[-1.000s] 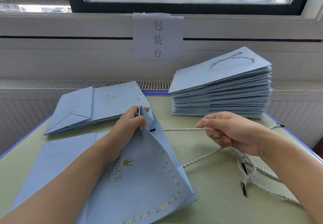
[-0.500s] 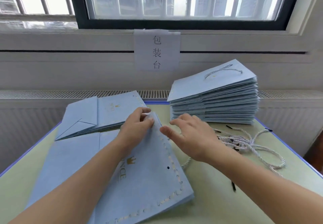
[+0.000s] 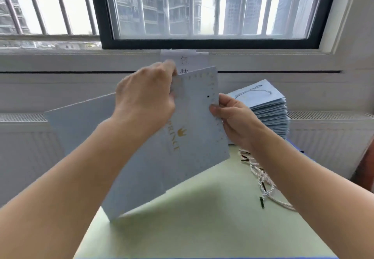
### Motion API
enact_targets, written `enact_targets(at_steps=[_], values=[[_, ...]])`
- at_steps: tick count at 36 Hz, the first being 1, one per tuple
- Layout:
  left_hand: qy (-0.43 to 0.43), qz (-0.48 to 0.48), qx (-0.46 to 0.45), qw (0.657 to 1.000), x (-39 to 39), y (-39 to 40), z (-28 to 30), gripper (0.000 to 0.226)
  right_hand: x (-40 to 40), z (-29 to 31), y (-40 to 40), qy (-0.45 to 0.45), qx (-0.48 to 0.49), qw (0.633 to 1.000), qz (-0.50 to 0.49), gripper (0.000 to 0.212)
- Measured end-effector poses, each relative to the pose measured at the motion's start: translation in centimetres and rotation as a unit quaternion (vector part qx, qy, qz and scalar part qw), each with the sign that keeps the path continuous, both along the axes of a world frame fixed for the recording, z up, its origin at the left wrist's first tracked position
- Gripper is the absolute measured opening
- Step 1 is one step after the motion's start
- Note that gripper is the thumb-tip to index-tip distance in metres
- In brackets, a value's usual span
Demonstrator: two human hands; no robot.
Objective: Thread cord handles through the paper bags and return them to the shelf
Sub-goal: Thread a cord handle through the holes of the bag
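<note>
Head view: a pale green table top (image 3: 212,218) is seen below a barred window (image 3: 202,8), with a white radiator cover (image 3: 323,137) along the wall and a paper sign (image 3: 185,60) taped under the sill. A light blue paper bag (image 3: 194,137) is held tilted above the table, gripped at its top edge by the left hand (image 3: 145,99) and pinched at its right edge by the right hand (image 3: 232,119). A stack of blue bags (image 3: 265,105) is set behind, and loose white cords (image 3: 261,178) are strewn at the right.
</note>
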State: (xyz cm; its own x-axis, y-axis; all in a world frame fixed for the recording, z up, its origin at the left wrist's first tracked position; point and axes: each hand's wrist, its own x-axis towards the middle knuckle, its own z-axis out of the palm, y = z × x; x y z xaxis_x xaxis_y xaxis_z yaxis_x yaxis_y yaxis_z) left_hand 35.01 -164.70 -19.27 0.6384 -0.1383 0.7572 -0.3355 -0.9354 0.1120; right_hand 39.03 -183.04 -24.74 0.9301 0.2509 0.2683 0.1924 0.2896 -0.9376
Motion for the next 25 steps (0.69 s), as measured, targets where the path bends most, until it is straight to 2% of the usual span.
enact_targets(at_steps=[4,6,9,11,13,16,19,21,23,25], values=[[-0.059,-0.002,0.058,0.997,-3.0,-1.3,-0.2,0.020,0.0,0.1,-0.9,-0.065,-0.058,0.996,-0.037,0.045],[-0.044,-0.019,0.088,0.995,-4.2,-2.0,-1.4,0.027,-0.4,-0.1,-1.8,-0.077,-0.105,0.991,-0.032,0.049],[-0.006,-0.068,0.137,0.988,-5.3,-2.6,-4.8,0.034,-1.3,-1.0,-3.1,-0.060,-0.224,0.973,0.012,0.046],[-0.007,-0.101,0.161,0.982,-5.8,-2.7,-6.8,0.032,-1.6,-2.2,-3.7,-0.030,-0.284,0.957,0.045,0.036],[-0.025,-0.123,0.178,0.976,-6.0,-2.7,-9.0,0.024,-1.9,-2.9,-4.0,0.017,-0.304,0.951,0.058,0.042],[-0.045,-0.146,0.209,0.966,-6.4,-2.9,-12.3,0.028,-2.6,-2.9,-3.5,0.017,-0.364,0.929,0.064,0.047],[-0.072,-0.173,0.224,0.956,-6.3,-2.8,-15.3,0.023,-3.6,-3.0,-1.2,-0.010,-0.502,0.860,0.086,0.055],[-0.076,-0.203,0.227,0.949,-6.0,-2.4,-16.7,0.017,-4.1,-3.5,0.9,-0.067,-0.588,0.802,0.081,0.061],[-0.069,-0.230,0.212,0.947,-5.8,-2.1,-17.4,0.028,-4.8,-3.8,2.6,-0.174,-0.689,0.702,0.051,0.063],[-0.054,-0.241,0.190,0.950,-5.9,-2.1,-17.5,0.037,-5.1,-4.3,3.9,-0.273,-0.743,0.611,-0.003,0.064]])
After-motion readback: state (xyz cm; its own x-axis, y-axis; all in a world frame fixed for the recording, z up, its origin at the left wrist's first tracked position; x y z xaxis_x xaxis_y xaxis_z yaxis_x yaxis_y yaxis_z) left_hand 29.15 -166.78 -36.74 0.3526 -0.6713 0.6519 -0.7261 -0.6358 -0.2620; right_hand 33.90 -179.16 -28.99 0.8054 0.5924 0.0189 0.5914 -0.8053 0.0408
